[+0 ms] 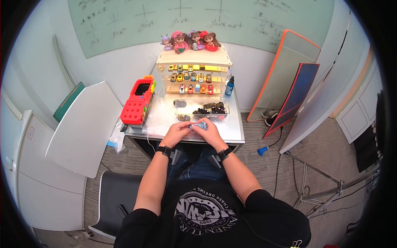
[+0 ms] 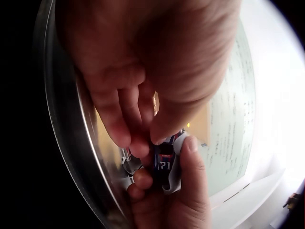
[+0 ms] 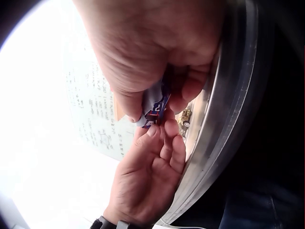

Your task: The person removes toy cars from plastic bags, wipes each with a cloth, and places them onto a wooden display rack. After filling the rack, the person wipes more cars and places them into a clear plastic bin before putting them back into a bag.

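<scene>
Both hands meet at the table's front edge over a small dark blue toy car point(image 2: 165, 167) with white digits on it. Fingertips and thumb of my left hand point(image 1: 177, 133) pinch one end of the car. My right hand point(image 1: 211, 134) grips the other end, with a light grey-blue cloth point(image 1: 202, 125) folded around the car's side between thumb and fingers. Much of the car is hidden by the fingers and the cloth. Just beyond my left hand lies a gold-coloured toy car point(image 3: 185, 119).
A clear bin point(image 1: 191, 108) with several black toy vehicles stands behind the hands. Beyond it, a wooden display rack point(image 1: 194, 58) carries rows of toy cars, with dolls on top. A red toy case point(image 1: 134, 105) is at left, a blue spray bottle point(image 1: 229, 87) at right.
</scene>
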Demonstrator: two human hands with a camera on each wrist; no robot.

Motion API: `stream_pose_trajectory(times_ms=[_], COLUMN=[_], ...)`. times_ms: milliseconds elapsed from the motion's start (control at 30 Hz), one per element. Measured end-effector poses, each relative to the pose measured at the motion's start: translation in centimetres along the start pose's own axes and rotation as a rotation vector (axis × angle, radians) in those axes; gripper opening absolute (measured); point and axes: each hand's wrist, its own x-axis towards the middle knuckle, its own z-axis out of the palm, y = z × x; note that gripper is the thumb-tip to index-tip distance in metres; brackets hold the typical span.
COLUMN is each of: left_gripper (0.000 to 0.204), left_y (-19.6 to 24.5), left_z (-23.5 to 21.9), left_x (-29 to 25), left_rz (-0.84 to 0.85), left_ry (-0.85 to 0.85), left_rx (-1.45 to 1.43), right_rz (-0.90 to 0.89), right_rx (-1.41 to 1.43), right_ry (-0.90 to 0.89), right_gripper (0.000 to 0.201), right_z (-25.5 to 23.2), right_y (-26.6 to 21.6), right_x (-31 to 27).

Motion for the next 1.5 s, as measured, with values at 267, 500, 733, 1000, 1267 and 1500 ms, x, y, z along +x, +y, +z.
stream_pose_trajectory(times_ms=[267, 500, 733, 1000, 1267, 1500], left_gripper=[0.033, 0.039, 0.043, 0.044, 0.045, 0.037], left_y=[-0.3, -0.4, -0.6, 0.0, -0.4, 1.0], left_z=[0.0, 0.0, 0.3, 0.2, -0.2, 0.6], left_x=[0.2, 0.1, 0.5, 0.1, 0.1, -0.4], left_rz=[0.023, 0.064, 0.008, 0.009, 0.029, -0.029], left_ry=[0.067, 0.094, 0.108, 0.067, 0.033, -0.003], left_rx=[-0.176, -0.298, -0.222, -0.236, -0.237, -0.131], right_rz=[0.076, 0.060, -0.021, 0.027, -0.083, 0.026], right_rx=[0.218, 0.199, 0.055, 0.134, -0.059, 0.030], right_ry=[-0.082, -0.098, -0.070, -0.093, -0.029, 0.030], right_gripper=[0.020, 0.021, 0.025, 0.033, 0.031, 0.027], right_z=[-0.2, -0.3, -0.5, -0.5, -0.5, -0.7], right_y=[-0.3, -1.0, -0.1, -1.3, -0.8, -0.4], right_x=[-0.3, -0.6, -0.3, -0.4, -0.3, -0.1])
